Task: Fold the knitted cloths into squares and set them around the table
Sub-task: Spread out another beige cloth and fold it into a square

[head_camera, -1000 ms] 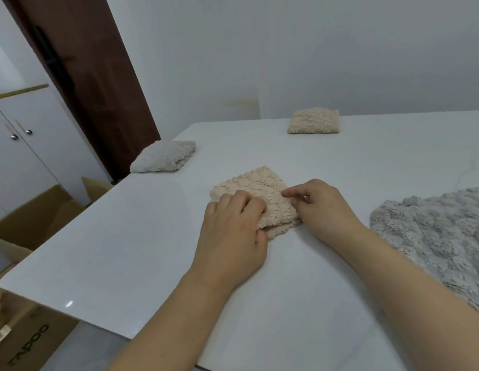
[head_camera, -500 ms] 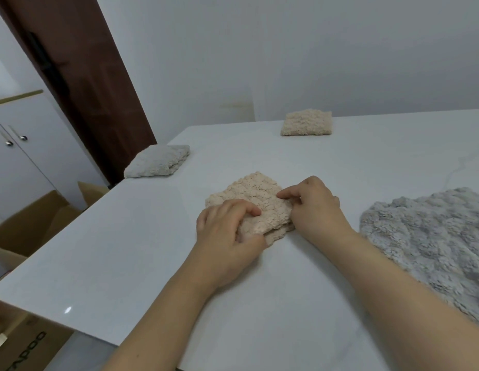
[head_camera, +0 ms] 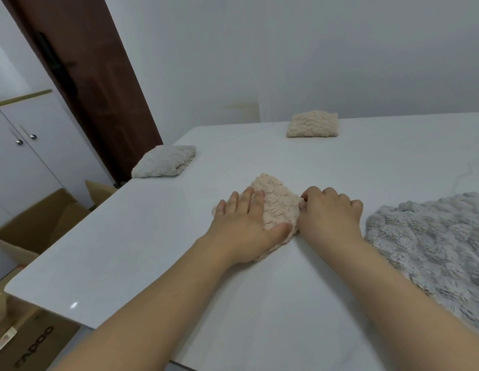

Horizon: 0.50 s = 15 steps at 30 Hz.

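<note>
Left hand (head_camera: 241, 223) flat on folded beige cloth (head_camera: 278, 207) mid-worktop (head_camera: 126, 250); right hand (head_camera: 330, 212) pinches its edge. Beyond it, two folded squares (head_camera: 164, 162) already placed. Right of it, grey cloth (head_camera: 431, 245) unfolded.

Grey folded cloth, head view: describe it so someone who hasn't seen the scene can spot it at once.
On the white table, look at the far left corner, nearest the dark brown door. The grey folded cloth lies there alone, clear of both hands. It is pale grey, whereas the other two folded squares are beige, and it is small and compact, unlike the big unfolded grey cloth at the right.
</note>
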### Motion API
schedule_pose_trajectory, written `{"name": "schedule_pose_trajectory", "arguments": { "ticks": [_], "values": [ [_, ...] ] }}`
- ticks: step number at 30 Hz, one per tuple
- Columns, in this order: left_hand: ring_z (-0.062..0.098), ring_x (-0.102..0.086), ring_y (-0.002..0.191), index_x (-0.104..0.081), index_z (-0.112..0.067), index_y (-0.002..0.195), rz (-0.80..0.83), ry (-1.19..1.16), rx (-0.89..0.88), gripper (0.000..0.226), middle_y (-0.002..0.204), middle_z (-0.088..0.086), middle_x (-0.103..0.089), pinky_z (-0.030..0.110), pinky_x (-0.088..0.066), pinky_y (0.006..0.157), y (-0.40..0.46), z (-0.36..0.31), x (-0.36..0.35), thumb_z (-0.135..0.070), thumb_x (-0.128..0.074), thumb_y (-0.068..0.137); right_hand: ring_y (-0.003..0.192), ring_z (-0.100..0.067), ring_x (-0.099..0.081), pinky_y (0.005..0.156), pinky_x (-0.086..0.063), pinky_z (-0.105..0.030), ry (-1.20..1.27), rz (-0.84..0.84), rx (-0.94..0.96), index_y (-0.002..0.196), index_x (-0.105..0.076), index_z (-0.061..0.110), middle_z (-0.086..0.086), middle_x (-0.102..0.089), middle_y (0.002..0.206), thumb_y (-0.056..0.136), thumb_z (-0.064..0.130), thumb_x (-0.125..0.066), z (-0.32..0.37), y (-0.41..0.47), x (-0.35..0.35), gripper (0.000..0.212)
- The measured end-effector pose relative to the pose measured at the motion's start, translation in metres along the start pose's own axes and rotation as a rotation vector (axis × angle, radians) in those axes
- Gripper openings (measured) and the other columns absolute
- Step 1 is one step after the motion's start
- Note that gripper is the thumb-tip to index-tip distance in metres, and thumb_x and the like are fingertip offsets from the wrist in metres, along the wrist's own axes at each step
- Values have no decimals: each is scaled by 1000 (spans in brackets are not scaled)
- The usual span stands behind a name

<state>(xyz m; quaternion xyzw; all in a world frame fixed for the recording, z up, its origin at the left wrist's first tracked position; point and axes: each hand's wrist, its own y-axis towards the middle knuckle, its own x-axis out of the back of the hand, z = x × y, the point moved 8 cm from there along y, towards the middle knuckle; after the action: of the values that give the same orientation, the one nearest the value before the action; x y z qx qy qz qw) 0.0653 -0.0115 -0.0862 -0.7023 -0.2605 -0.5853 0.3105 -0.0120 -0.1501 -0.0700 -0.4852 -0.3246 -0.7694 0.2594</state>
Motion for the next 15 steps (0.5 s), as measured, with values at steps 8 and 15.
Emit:
{"name": "schedule_pose_trajectory", "arguments": {
  "ticks": [8, 15],
  "values": [
    [26, -6, 149, -7, -29, 158, -70, 27, 58, 91, 165, 0, -6, 46, -7, 119, -7, 2, 4, -81, -25, 85, 103, -27, -48, 92, -28, -42, 107, 32, 59, 106, -58, 17, -4, -55, 107, 99, 37, -33, 3, 1, -5, 32],
    [31, -9, 147, 1, -19, 159, 53, 123, 226, 92, 165, 5, -2, 47, -17, 113, -62, 4, 2, -78, -13, 89, 106, -26, -50, 92, -30, -40, 121, 157, 183, 112, -57, 20, -2, -58, 111, 100, 38, -35, 28, -15, -4, 31]
  ]
}}
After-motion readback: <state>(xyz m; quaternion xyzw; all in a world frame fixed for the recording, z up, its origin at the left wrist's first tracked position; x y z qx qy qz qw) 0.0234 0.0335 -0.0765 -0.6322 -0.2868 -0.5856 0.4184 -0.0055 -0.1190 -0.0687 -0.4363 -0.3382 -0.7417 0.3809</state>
